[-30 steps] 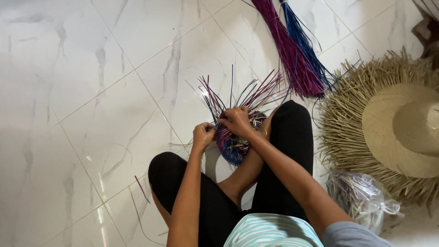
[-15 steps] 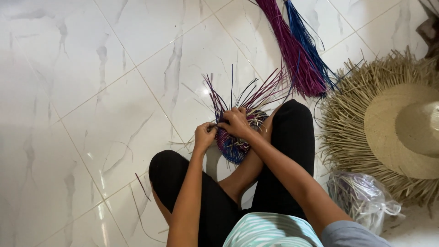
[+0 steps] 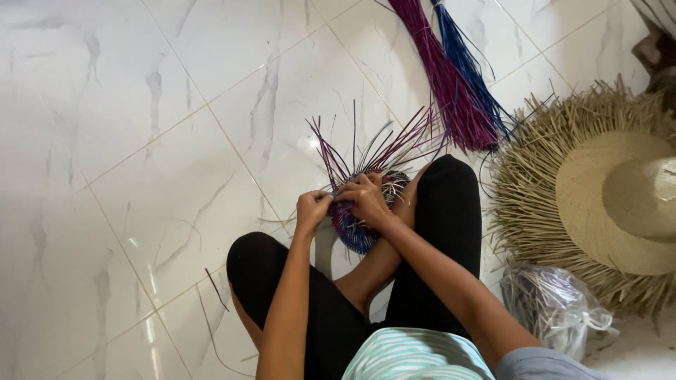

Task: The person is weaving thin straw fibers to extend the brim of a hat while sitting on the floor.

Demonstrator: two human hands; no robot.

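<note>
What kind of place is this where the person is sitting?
Probably a home or small craft workspace: a white marble-look tiled floor, loose bundles of dyed strands, and an unfinished straw hat lying beside the person.

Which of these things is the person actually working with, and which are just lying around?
In use: left hand, right hand, the small purple-and-blue woven piece with loose strands sticking up.

Lying about: purple strand bundle, blue strand bundle, straw hat, plastic bag.

Glossy marble-look floor tiles (image 3: pixel 176 141), rough straw hat (image 3: pixel 598 204), clear crinkled plastic bag (image 3: pixel 553 302).
</note>
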